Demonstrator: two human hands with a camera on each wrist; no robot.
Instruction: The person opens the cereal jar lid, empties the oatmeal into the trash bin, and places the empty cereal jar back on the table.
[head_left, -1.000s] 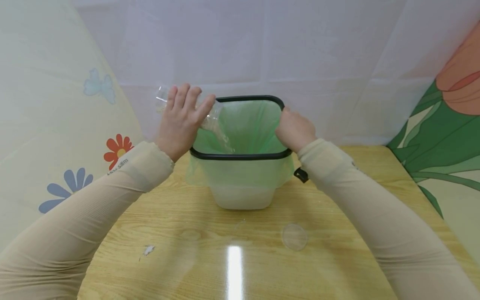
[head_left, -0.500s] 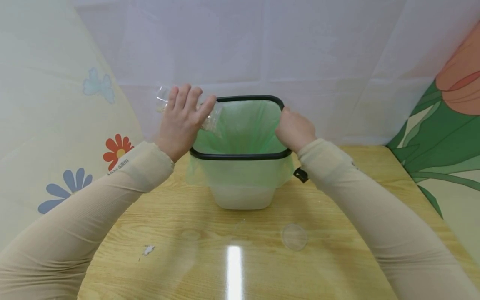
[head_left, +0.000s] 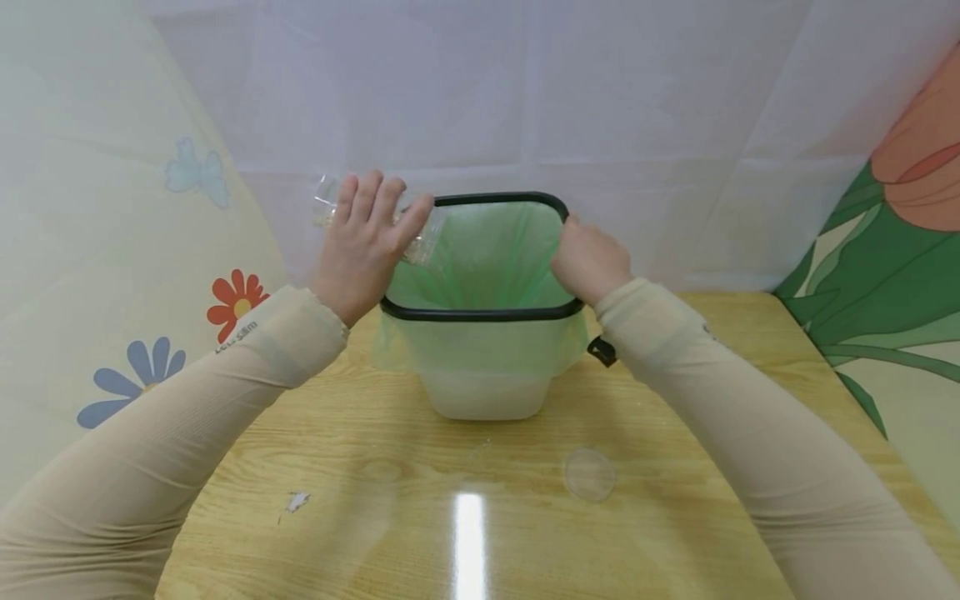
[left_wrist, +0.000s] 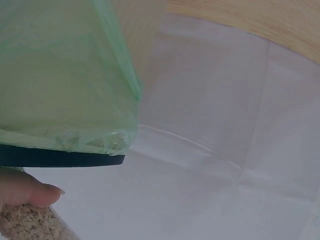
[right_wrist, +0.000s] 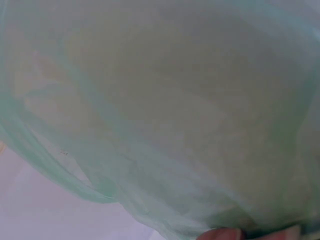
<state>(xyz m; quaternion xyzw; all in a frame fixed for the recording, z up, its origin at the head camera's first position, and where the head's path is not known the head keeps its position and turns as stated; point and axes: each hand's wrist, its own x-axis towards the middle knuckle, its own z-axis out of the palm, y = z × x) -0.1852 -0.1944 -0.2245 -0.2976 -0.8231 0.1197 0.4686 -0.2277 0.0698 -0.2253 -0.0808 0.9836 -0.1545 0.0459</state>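
My left hand (head_left: 363, 237) holds a clear plastic jar (head_left: 426, 242) tilted over the left rim of the trash bin, its mouth toward the inside. Pale flakes (left_wrist: 35, 223) show through the jar in the left wrist view, close to a fingertip. The trash bin (head_left: 487, 398) is whitish and stands upright on the table, with a black rim ring. A thin green bag (head_left: 495, 250) lines it and hangs over the outside. At the right side of the rim, my right hand (head_left: 592, 258) grips the edge; its fingertips (right_wrist: 225, 234) lie at the bag in the right wrist view.
A clear round lid (head_left: 589, 474) lies on the wooden table (head_left: 360, 533) in front of the bin, toward the right. Front left is a small white patch (head_left: 297, 501). A black clip (head_left: 602, 350) sits by the right forearm. A white sheet (head_left: 637, 100) hangs behind.
A stream of flakes fell from the jar into the bin one second ago; it thinned out and no stream shows now. Both hands have stayed nearly in place.
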